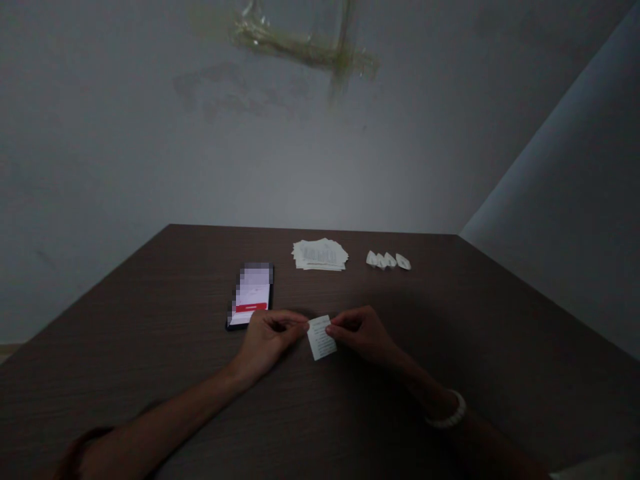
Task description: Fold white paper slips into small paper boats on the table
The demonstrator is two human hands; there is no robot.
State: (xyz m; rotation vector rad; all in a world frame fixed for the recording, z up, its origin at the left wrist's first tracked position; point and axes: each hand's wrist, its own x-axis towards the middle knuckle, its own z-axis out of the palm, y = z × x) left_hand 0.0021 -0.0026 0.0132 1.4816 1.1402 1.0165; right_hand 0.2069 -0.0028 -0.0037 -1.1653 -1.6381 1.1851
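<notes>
A small white slip of paper (321, 340) with lines of print is held up between my two hands over the table. My left hand (270, 340) pinches its upper left edge between thumb and fingers. On the upper right edge, the thumb and fingers of my right hand (364, 331) are closed in a pinch too. The slip looks flat and slightly tilted. Just beyond my left hand lies a smartphone (254, 291) with its screen lit, a red bar near the bottom and part of it pixelated.
Farther back on the dark brown table (200, 267) lies a loose pile of printed paper slips (321, 255). Right of that pile sit several small folded white papers (389, 261) in a row. A grey wall (320, 167) rises behind the table's far edge.
</notes>
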